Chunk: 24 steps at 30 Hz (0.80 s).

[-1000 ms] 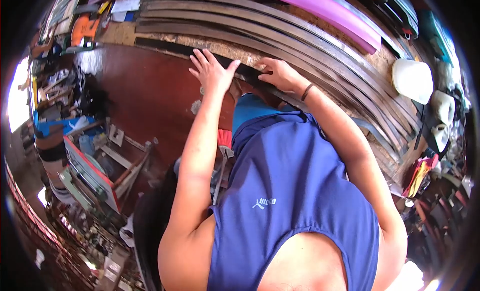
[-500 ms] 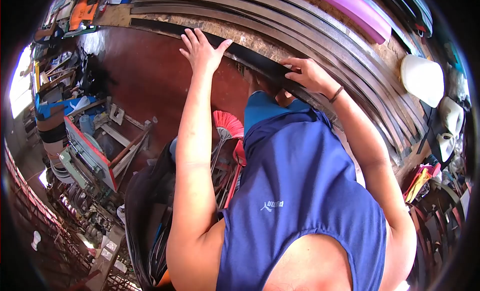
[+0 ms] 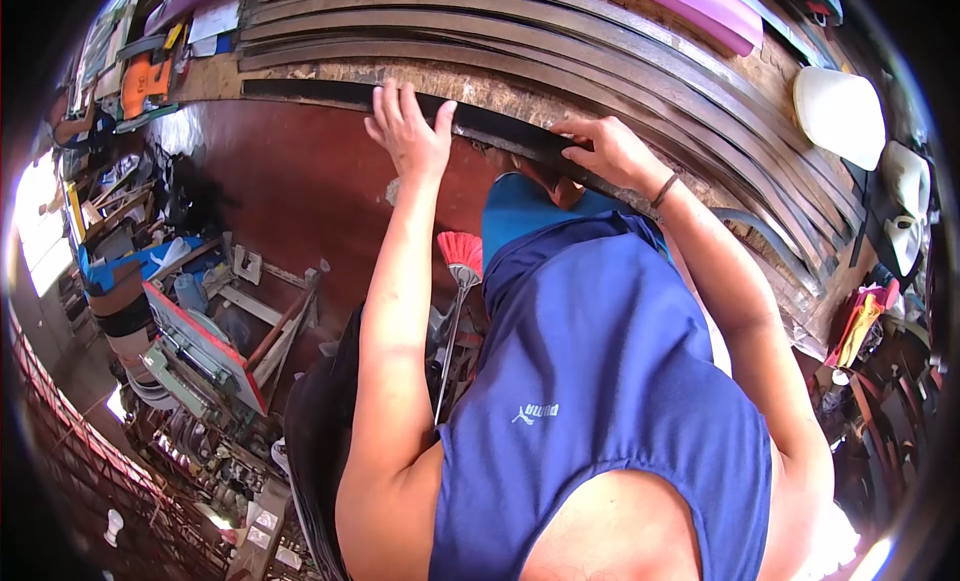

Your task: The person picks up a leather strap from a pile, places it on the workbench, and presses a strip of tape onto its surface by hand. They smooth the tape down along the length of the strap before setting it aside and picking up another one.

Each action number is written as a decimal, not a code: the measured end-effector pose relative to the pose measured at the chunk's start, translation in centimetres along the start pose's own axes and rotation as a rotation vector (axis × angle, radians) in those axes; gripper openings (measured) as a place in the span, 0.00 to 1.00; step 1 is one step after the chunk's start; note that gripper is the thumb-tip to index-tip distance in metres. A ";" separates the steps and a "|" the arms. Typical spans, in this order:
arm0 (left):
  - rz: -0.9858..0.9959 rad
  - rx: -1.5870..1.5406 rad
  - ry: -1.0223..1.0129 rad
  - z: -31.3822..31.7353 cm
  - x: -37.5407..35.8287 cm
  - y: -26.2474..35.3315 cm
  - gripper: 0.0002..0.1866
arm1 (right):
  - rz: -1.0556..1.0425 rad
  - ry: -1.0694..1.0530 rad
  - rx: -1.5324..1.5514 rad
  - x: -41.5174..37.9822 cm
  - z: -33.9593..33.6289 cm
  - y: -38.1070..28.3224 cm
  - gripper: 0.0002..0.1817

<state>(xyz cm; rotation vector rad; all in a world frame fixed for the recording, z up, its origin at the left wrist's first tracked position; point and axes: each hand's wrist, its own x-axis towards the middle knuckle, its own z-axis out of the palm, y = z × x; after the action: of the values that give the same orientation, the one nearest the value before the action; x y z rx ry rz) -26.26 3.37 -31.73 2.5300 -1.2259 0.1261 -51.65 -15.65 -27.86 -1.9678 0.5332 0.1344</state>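
A long, narrow black strip (image 3: pixel 500 126) lies along the near edge of the workbench (image 3: pixel 400 76), in front of my body. My left hand (image 3: pixel 414 141) rests on it with fingers stretched out and the thumb apart. Farther right, my right hand (image 3: pixel 622 156), with a dark band at the wrist, has its thumb and fingers bent round the strip's edges. Just beyond, several long brown strips (image 3: pixel 480 29) with dark edges lie side by side on the bench. The black strip's right end passes under my right forearm, where part of it is hidden.
A pink roll (image 3: pixel 700 13) lies at the bench's back. A white plastic container (image 3: pixel 840 116) stands at right, and an orange tool (image 3: pixel 145 83) sits at the far left. Below are a red-bristled broom (image 3: pixel 461 255) and a cluttered wooden frame (image 3: pixel 265 311) on the floor.
My view has tilted, so the left part of the bench and my left hand appear lower. Both hands stay at about the same places on the black strip, with little change in pose.
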 end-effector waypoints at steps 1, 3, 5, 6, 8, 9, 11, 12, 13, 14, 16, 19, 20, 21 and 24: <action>0.104 -0.022 0.057 -0.2 -0.2 0.6 0.30 | 0.002 0.001 -0.001 0.0 0.1 0.1 0.23; 0.222 -0.167 0.021 -0.5 -0.3 1.7 0.24 | 0.049 -0.035 -0.015 0.0 -0.3 -0.4 0.24; 0.313 -0.256 -0.053 -1.0 -0.6 2.8 0.17 | 0.080 -0.055 -0.025 -0.1 -0.3 -0.6 0.24; 0.359 -0.294 -0.087 -1.4 -0.5 3.3 0.15 | 0.086 -0.056 -0.028 0.0 -0.3 -0.5 0.24; 0.445 -0.371 -0.188 -1.8 -0.3 3.8 0.14 | 0.091 -0.055 -0.035 0.0 -0.3 -0.5 0.24; 0.472 -0.376 -0.225 -2.2 -0.1 4.1 0.13 | 0.090 -0.056 -0.038 0.0 -0.2 -0.4 0.24; 0.508 -0.373 -0.272 -2.0 0.1 4.2 0.13 | 0.092 -0.055 -0.044 0.0 -0.2 -0.3 0.24; 0.525 -0.370 -0.296 -2.0 0.1 4.2 0.13 | 0.095 -0.055 -0.045 0.0 -0.3 -0.5 0.24; 0.531 -0.368 -0.304 -2.1 0.3 4.5 0.12 | 0.097 -0.056 -0.046 0.0 -0.2 -0.5 0.24; 0.547 -0.372 -0.316 -2.0 0.4 4.4 0.12 | 0.094 -0.051 -0.046 0.0 -0.1 -0.4 0.24; 0.577 -0.382 -0.341 -1.6 0.7 4.4 0.11 | 0.089 -0.042 -0.047 0.1 0.1 -0.1 0.24; 0.610 -0.369 -0.365 -1.5 1.0 4.6 0.11 | 0.071 -0.029 -0.070 0.1 0.1 -0.2 0.24; 0.625 -0.358 -0.367 -1.4 1.1 4.6 0.11 | 0.074 -0.023 -0.076 0.1 0.2 -0.1 0.24; 0.640 -0.348 -0.369 -1.3 1.2 4.5 0.10 | 0.078 -0.017 -0.084 0.2 0.4 0.1 0.24; 0.679 -0.323 -0.373 -1.0 1.5 4.5 0.09 | 0.088 -0.015 -0.083 0.2 0.3 0.1 0.24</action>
<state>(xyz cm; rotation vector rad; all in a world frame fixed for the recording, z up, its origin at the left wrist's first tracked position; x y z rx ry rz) -28.77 -0.03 -29.28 1.8231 -2.0215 -0.3758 -51.42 -15.48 -28.14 -2.0226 0.6128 0.2299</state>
